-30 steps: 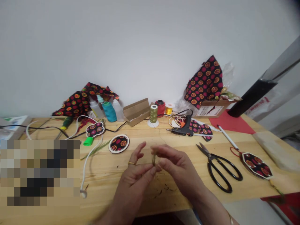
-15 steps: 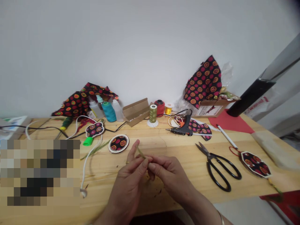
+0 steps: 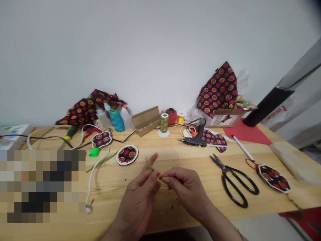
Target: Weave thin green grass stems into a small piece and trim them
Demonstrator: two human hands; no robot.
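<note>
Between thumb and fingers, my left hand (image 3: 137,194) pinches a small bundle of olive-green thread (image 3: 149,164), whose looped end sticks up past the fingertips. My right hand (image 3: 188,187) is closed in a pinch close beside it, at the lower end of the thread; a thin strand seems to run between the two. The exact hold is partly hidden by the fingers. Black-handled scissors (image 3: 232,180) lie with blades parted to the right of my right hand. Ahead of my left hand lies a round frame with patterned fabric (image 3: 127,155).
Along the back stand an olive thread spool (image 3: 164,123), a teal thread cone (image 3: 116,121) and an open cardboard box (image 3: 146,122). A hot glue gun (image 3: 195,139) lies before them. An octagonal fabric pendant (image 3: 274,178) is at right. A white cable (image 3: 94,174) crosses the left side.
My hands have moved slightly apart, the right one shifting right. More of the thread's looped end now shows above my left fingertips.
</note>
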